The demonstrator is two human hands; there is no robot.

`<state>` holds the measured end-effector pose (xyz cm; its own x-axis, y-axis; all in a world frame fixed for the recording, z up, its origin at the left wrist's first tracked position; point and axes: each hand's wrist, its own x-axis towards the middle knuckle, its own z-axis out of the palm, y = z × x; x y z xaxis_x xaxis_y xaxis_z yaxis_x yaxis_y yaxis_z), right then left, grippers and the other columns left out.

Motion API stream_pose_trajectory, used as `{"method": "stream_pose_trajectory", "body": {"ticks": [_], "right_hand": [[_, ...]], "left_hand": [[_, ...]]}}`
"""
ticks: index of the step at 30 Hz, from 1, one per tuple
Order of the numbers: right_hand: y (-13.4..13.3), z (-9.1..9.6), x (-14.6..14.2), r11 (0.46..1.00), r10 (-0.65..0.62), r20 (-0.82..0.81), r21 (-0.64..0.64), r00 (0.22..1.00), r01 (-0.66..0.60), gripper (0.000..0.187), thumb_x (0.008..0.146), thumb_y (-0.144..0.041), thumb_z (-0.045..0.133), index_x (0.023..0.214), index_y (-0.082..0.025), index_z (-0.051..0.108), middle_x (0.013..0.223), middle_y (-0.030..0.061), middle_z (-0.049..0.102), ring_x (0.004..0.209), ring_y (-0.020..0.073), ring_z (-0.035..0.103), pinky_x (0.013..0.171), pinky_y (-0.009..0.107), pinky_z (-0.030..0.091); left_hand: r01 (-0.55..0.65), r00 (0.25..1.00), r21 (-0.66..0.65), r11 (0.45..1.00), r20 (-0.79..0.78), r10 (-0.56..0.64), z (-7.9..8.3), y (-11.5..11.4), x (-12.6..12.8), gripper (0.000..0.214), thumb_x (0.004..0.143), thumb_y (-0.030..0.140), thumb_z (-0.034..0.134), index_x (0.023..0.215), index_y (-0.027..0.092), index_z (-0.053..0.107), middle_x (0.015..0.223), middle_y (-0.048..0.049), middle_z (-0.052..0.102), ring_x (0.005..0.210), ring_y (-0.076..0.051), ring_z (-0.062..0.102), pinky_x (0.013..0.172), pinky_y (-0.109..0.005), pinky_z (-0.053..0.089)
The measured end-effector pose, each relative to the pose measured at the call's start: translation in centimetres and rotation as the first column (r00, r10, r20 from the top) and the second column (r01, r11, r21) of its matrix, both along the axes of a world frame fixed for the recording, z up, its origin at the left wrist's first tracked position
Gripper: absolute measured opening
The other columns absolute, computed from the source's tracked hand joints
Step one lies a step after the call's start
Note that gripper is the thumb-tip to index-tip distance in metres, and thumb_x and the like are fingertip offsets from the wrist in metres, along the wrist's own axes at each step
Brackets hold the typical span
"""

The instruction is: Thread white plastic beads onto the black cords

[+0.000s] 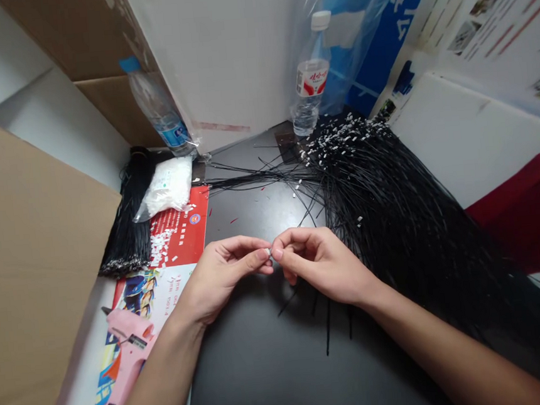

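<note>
White piece (268, 252) between the fingertips: what do we have there?

We see something tiny, pale and blocky, too small for us to tell its material. It sits just below the middle of the frame, where the left hand (222, 276) and the right hand (323, 267) come together.

Are the hands gripping it?

Both are curled into a pinch, thumb and forefinger closed, with the fingertips at the white piece from either side. We cannot tell whether anything runs through it.

What lies nearest to them?

To the right of the hands, a large spread of thin black wires (385, 217) fans across the dark worktop (265, 367), many tipped with white pieces toward the top of the frame. A few loose ends stick out just below the hands.

And to the left?

A second black wire bundle (128, 234) lies left of centre, just beside a clear bag of white bits (167, 186) and a red printed sheet (178, 229) with more white bits scattered on it. At lower left, a pink glue gun (123, 366) lies near the left forearm.

What do we see further off?

Two water bottles (157, 105) (310, 73) stand at the top, a cardboard flap (28, 249) fills the left edge, and dark red material (520, 206) sits at the right edge.
</note>
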<state>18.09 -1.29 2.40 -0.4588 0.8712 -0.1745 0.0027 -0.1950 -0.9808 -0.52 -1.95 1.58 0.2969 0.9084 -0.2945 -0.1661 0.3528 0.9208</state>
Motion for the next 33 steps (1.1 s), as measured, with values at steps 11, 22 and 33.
{"method": "stream_pose_trajectory", "body": {"ticks": [11, 22, 33], "right_hand": [[0.0, -0.1, 0.2, 1.0, 0.003, -0.041, -0.02, 0.999, -0.003, 0.021, 0.081, -0.032, 0.071, 0.08, -0.014, 0.061, 0.059, -0.0047, 0.054, 0.049, 0.0051, 0.046, 0.048, 0.017, 0.039], [-0.2, -1.5, -0.9, 0.995, -0.062, -0.159, 0.071, 0.985, 0.074, 0.026, 0.087, -0.039, 0.067, 0.084, -0.017, 0.055, 0.076, -0.0006, 0.062, 0.06, 0.0072, 0.056, 0.052, 0.019, 0.041], [-0.1, -1.7, -0.7, 0.962, -0.102, 0.017, 0.255, 0.995, 0.095, 0.018, 0.09, -0.032, 0.061, 0.082, -0.016, 0.056, 0.074, -0.0003, 0.059, 0.066, 0.0092, 0.053, 0.061, 0.021, 0.042]], "left_hand": [[-0.012, 0.999, -0.019, 1.0, 0.034, 0.012, 0.3, -0.1, 0.2, 0.017, 0.075, 0.028, 0.083, 0.083, 0.016, 0.074, 0.076, 0.0, 0.073, 0.068, -0.01, 0.069, 0.07, -0.018, 0.054], [-0.067, 0.961, 0.214, 0.975, -0.249, 0.121, 0.7, -0.1, 1.0, 0.014, 0.08, 0.028, 0.073, 0.083, 0.014, 0.07, 0.072, -0.0014, 0.069, 0.07, -0.013, 0.064, 0.071, -0.024, 0.053], [0.157, 0.837, 0.299, 0.941, -0.546, 0.033, 0.6, -0.6, 0.7, 0.014, 0.086, 0.027, 0.063, 0.089, 0.017, 0.072, 0.084, -0.0038, 0.073, 0.075, -0.017, 0.065, 0.07, -0.027, 0.049]]}}
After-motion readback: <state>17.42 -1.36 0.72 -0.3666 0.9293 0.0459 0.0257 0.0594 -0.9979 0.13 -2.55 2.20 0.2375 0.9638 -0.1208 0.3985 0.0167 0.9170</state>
